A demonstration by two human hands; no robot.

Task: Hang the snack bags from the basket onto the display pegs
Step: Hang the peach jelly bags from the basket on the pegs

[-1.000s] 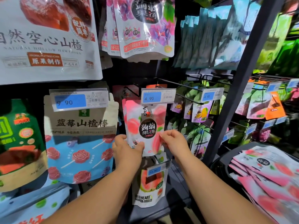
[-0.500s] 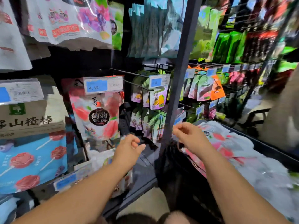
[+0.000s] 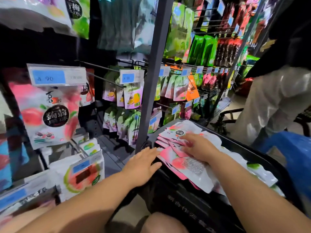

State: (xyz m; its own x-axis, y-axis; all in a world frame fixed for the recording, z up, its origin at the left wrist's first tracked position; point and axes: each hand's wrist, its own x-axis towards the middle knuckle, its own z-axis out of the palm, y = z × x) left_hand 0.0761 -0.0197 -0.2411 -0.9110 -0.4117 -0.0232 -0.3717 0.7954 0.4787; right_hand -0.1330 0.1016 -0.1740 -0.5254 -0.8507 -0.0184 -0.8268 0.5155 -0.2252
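Note:
A black basket at the lower right holds a pile of pink-and-white peach snack bags. My right hand lies on top of the pile, fingers spread over the bags. My left hand hovers flat at the basket's left rim, fingertips touching the edge of a pink bag. On the rack at left, a matching peach bag hangs from a peg under a blue 4.90 price tag. Whether the right hand grips a bag is unclear.
A dark steel upright divides the rack between the peg and the basket. Bare peg rods jut out to its left. Other snack bags hang behind. A person in pale trousers stands at the right beside a blue bag.
Both hands left the hung peach bag on the peg and swung right and down to the basket. My view turned right with them.

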